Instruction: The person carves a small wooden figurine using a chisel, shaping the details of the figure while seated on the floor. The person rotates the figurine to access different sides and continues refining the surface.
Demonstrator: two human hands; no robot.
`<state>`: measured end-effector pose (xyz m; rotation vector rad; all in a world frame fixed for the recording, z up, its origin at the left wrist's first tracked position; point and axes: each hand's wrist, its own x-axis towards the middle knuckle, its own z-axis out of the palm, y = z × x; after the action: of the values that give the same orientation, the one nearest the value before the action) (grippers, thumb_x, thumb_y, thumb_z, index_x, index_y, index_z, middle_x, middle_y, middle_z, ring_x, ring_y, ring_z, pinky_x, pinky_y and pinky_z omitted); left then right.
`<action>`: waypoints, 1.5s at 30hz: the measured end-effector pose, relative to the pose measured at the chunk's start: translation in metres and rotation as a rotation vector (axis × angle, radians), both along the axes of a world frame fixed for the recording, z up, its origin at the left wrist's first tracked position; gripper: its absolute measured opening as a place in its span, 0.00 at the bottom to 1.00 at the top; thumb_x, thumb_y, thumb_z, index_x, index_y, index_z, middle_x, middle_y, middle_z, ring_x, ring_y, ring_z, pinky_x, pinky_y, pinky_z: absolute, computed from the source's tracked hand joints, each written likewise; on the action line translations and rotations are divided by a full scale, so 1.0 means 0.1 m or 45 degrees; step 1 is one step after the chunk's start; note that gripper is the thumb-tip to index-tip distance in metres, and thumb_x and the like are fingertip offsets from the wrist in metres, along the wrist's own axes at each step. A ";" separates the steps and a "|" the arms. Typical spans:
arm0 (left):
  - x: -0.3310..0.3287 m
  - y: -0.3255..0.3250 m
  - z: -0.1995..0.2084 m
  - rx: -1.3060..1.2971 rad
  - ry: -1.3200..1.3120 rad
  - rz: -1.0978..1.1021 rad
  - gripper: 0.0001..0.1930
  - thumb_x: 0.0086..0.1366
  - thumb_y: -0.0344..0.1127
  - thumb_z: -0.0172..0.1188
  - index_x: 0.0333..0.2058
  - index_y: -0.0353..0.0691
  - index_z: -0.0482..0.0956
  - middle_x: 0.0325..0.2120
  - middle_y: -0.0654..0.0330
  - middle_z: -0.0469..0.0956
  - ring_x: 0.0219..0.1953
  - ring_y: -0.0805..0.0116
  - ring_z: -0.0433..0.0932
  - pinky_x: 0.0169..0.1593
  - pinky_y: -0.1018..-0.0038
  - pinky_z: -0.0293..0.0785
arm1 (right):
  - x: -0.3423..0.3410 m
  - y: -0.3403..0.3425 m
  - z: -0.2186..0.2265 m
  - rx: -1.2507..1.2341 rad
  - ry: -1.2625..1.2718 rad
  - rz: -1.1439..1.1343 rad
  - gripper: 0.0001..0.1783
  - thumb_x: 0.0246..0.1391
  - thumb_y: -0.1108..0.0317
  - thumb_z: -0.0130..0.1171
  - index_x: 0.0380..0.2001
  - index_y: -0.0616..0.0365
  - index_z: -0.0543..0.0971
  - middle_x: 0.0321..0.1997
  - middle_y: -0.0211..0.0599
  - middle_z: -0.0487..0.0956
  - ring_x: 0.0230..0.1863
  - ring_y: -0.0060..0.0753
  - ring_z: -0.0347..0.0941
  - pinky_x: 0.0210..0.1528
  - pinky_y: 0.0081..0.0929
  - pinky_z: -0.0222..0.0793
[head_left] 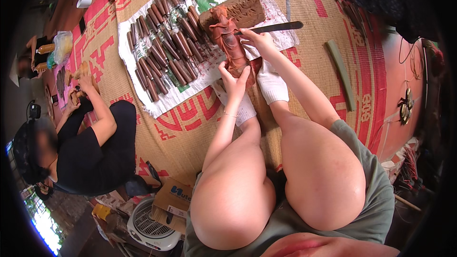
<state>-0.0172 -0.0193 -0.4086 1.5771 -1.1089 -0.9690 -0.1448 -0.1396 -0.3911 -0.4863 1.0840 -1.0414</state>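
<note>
A reddish-brown carved wooden figure (232, 47) lies before me, its upper end against a carved wooden block (252, 12). My left hand (235, 81) is closed around its near end, thumb on one side and fingers on the other. My right hand (259, 40) pinches a long, flat, dark tool (283, 26) with a rounded outer end; its exact kind is unclear. The tool's inner end meets the right side of the figure. To the left, several rows of wood-handled carving tools (166, 43) lie on a white printed cloth (128, 31).
A red-patterned straw mat (185, 138) covers the floor. On the right lie a greenish curved strip (340, 74) and dark long tools (350, 7). Another person (90, 147) in black works at the left. A cardboard box (171, 200) and a white fan (150, 226) stand at lower left.
</note>
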 end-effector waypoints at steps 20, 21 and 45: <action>0.06 0.05 0.14 0.112 -0.230 0.053 0.40 0.47 0.42 0.70 0.54 0.32 0.59 0.49 0.43 0.66 0.53 0.47 0.66 0.57 0.58 0.62 | 0.07 -0.38 0.18 -0.477 0.646 0.358 0.22 0.50 0.63 0.68 0.45 0.67 0.80 0.35 0.39 0.83 0.32 0.23 0.79 0.34 0.23 0.76; 0.06 0.05 0.15 0.112 -0.229 0.049 0.40 0.47 0.42 0.70 0.54 0.32 0.59 0.49 0.43 0.66 0.53 0.47 0.66 0.57 0.58 0.62 | 0.05 -0.44 0.21 -0.513 0.672 0.420 0.22 0.50 0.62 0.68 0.44 0.66 0.80 0.34 0.39 0.83 0.32 0.23 0.79 0.34 0.23 0.76; 0.08 0.04 0.11 0.085 -0.190 0.024 0.37 0.48 0.41 0.70 0.53 0.33 0.60 0.48 0.44 0.65 0.52 0.47 0.67 0.56 0.58 0.63 | 0.08 -0.76 0.22 -0.725 1.174 0.687 0.20 0.39 0.58 0.75 0.25 0.67 0.83 0.22 0.40 0.81 0.26 0.30 0.79 0.31 0.29 0.74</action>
<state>-0.0093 -0.0157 -0.3977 1.7333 -1.1721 -0.8957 -0.1369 -0.2154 -0.3691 -1.7348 1.3117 -0.6050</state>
